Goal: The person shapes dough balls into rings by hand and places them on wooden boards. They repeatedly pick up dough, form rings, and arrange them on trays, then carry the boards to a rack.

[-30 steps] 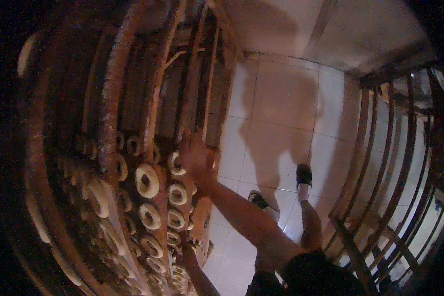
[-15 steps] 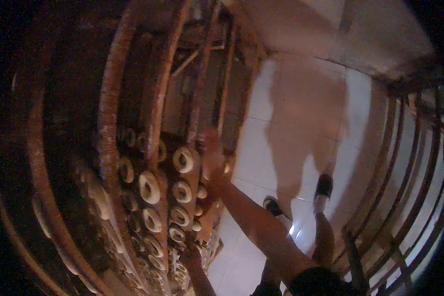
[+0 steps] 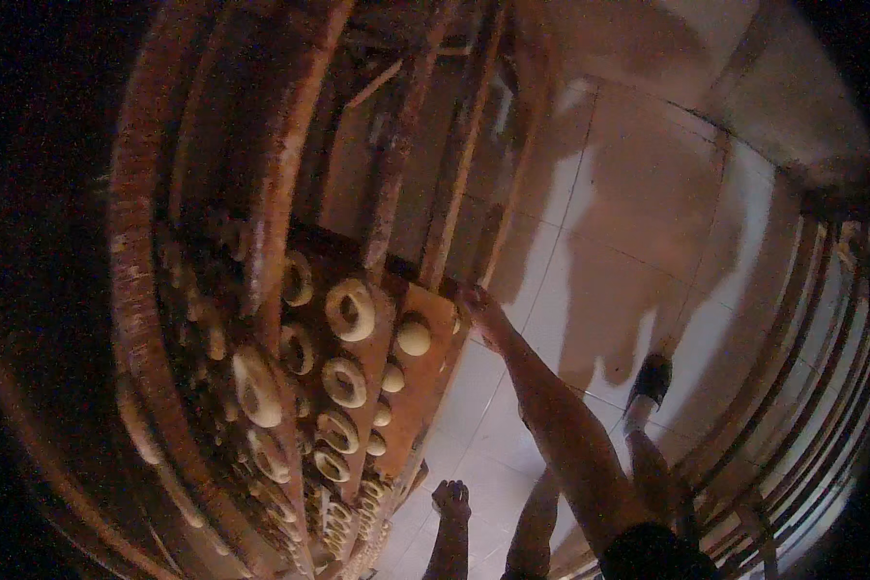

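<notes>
Several wooden boards lie one below another in a tall rack at my left. Pale dough rings sit in rows on them, and round dough balls lie on the upper board near its right end. My right hand is at that board's far right corner, its fingers curled on the edge; the fingertips are partly hidden. Lower down, apart from the boards, my left hand hangs over the floor with its fingers curled in. Nothing shows in it.
Rust-brown rack bars rise between me and the boards. Another slatted rack stands at the right. Pale tiles cover the floor, where my shadow falls and my shoe shows. A wall stands at the far end.
My right hand has moved right, from over the dough rings to the board's corner. My left hand has drawn away from the boards to the right. The view has shifted.
</notes>
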A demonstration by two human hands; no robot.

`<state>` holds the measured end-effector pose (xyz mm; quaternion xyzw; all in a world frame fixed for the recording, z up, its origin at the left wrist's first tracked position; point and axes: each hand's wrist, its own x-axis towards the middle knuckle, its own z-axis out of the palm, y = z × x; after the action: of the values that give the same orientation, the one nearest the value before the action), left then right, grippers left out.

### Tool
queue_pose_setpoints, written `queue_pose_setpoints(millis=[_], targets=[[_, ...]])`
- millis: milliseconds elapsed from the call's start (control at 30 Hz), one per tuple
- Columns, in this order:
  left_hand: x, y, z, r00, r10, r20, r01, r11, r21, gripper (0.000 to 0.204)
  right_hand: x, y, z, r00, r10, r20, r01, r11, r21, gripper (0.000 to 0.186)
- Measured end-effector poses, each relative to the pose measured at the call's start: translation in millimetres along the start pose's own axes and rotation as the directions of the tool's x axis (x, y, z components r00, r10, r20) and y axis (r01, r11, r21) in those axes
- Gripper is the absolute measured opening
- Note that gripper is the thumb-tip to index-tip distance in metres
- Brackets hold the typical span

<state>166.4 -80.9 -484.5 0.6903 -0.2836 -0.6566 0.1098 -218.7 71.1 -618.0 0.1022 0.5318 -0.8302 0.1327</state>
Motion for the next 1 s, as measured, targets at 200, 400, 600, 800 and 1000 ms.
queue_pose_setpoints(millis=[200, 400, 600, 800, 1000], targets=[[45.3, 15.0, -45.9, 0.981, 0.171, -0.092, -0.152, 0.97, 0.189, 0.056, -38.5, -78.3, 30.0, 0.939, 0.337, 0.067, -0.342, 0.899, 0.272, 0.016], [23.9, -20.8, 33.4, 0.991, -0.088, 0.101, 0.058, 0.961, 0.271, 0.057, -124.6, -79.4, -162.1, 0.936, 0.306, -0.176, -0.318, 0.947, -0.047, 0.021], [-110.5, -143.4, 134.0, 0.896, 0.145, 0.42, -0.291, 0.906, 0.307, 0.045, -263.3, -182.2, -321.1, 0.849, 0.22, -0.481, -0.122, 0.966, 0.226, 0.058], [-199.5, -121.2, 169.6, 0.842, -0.045, 0.538, -0.227, 0.875, 0.429, 0.046, -436.4, -268.7, -333.2, 0.529, 0.06, -0.846, -0.27, 0.958, -0.101, 0.052], [-291.4, -76.8, 195.6, 0.609, -0.226, 0.76, -0.364, 0.772, 0.521, 0.046, -610.4, -284.4, -235.1, 0.167, -0.04, -0.985, -0.256, 0.963, -0.083, 0.045]])
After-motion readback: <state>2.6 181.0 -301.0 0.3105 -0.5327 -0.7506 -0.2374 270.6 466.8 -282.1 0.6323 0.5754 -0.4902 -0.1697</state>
